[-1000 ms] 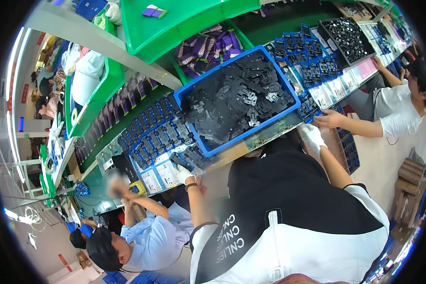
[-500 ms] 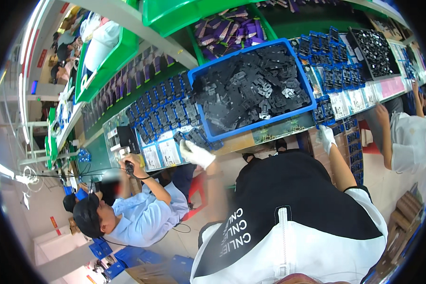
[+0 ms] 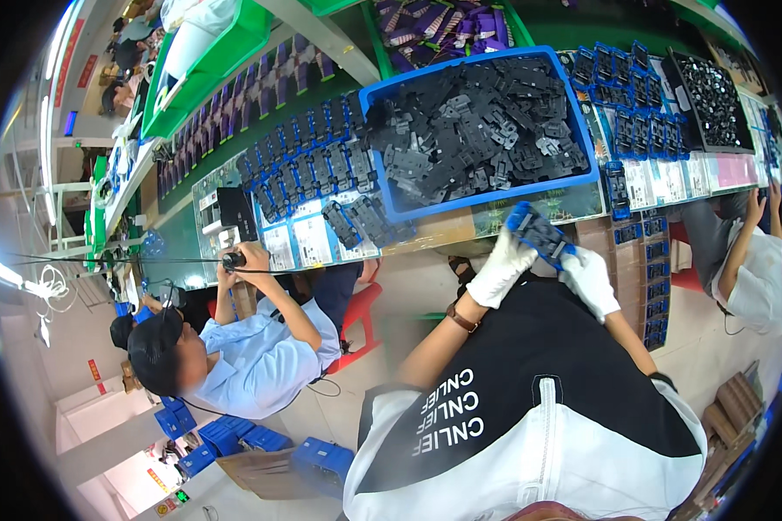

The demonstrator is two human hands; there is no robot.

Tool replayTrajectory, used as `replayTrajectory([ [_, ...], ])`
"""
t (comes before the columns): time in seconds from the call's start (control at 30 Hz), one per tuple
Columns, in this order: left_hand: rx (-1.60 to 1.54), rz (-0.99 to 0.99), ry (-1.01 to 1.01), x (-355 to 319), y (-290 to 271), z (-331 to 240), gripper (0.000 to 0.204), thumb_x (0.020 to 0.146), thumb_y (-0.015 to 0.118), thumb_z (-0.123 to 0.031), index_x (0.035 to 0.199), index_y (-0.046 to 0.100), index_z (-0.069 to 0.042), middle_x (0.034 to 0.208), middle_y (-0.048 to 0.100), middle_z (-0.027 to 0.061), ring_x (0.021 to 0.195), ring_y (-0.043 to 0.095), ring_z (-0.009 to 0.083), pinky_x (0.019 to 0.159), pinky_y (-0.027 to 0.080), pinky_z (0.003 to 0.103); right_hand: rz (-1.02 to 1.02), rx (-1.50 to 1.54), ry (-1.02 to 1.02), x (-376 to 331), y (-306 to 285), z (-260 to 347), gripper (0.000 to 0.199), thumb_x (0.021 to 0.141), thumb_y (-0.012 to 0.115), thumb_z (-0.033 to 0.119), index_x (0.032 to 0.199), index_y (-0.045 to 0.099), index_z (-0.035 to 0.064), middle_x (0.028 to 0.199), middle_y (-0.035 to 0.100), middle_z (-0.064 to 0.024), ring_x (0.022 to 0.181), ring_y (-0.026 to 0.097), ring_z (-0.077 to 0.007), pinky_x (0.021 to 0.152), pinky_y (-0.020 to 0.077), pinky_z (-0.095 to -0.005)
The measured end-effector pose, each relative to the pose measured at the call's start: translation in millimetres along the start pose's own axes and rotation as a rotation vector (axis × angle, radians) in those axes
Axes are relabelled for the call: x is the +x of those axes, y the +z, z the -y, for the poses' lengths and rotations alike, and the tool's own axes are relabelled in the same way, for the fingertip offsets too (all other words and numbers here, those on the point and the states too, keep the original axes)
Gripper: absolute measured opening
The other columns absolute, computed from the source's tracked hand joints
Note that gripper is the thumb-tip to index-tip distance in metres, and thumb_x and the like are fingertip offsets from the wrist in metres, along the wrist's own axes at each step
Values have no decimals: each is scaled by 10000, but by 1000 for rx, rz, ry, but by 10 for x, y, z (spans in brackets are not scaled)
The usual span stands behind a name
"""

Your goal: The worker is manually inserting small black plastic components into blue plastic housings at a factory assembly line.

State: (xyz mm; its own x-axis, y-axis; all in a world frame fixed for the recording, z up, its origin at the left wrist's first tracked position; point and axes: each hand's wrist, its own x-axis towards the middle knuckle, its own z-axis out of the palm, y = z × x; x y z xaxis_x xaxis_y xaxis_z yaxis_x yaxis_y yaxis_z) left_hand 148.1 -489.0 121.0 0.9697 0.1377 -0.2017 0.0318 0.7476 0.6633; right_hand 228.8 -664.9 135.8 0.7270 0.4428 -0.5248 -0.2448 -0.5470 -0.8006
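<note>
In front of my chest, a blue and black plastic part (image 3: 539,235) is held between my two white-gloved hands. My left hand (image 3: 506,267) is closed around its left end. At its lower right end, my right hand (image 3: 589,282) pinches the part, fingers partly hidden. Just beyond them on the table stands a blue bin (image 3: 495,199) heaped with loose black plastic pieces (image 3: 469,130). Rows of blue and black parts (image 3: 308,169) lie left of the bin. More such parts (image 3: 617,188) are set out to its right.
A black tray of small pieces (image 3: 711,100) stands at the far right. Purple parts (image 3: 447,26) fill a green bin at the back. One person in light blue (image 3: 269,356) sits at the left, another in white (image 3: 752,269) at the right. A stack of blue parts (image 3: 656,278) stands below the table edge.
My left hand has left the parts at the table's left and moved right. My right hand has come in from the right edge. Both now hold one blue and black part.
</note>
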Motion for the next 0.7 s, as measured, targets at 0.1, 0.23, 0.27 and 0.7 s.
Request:
replayTrajectory([
  [0.1,-262,-177,63,-5,-120,-133,597,868,647,-204,1377,342,-139,1288,485,100,1211,471,286,1021,390,444,192,-122,2,132,295,492,300,862,509,290,755,582,19,607,599,-108,539,587,-229,548,464,-340],
  [0.23,-555,-371,210,-137,-426,-427,401,887,625,-172,1258,478,-125,1155,567,79,1122,536,263,991,423,447,72,-594,-613,396,505,910,243,860,573,313,886,612,75,747,625,-99,678,599,-330,641,485,-410],
  [0.27,-533,-402,257,-183,-492,-497,378,889,626,-208,1235,503,-122,1151,567,75,1109,541,260,989,429,450,-44,-631,-818,508,574,1014,236,828,609,283,959,595,88,848,618,-95,752,597,-315,669,483,-407],
  [0.7,-598,-518,358,-357,-625,-1137,329,886,623,-326,1138,562,-124,1051,611,50,1022,568,212,937,447,424,61,-1211,-1585,1555,1004,1617,291,716,571,189,1003,610,213,1075,555,-26,984,533,-191,783,442,-323],
])
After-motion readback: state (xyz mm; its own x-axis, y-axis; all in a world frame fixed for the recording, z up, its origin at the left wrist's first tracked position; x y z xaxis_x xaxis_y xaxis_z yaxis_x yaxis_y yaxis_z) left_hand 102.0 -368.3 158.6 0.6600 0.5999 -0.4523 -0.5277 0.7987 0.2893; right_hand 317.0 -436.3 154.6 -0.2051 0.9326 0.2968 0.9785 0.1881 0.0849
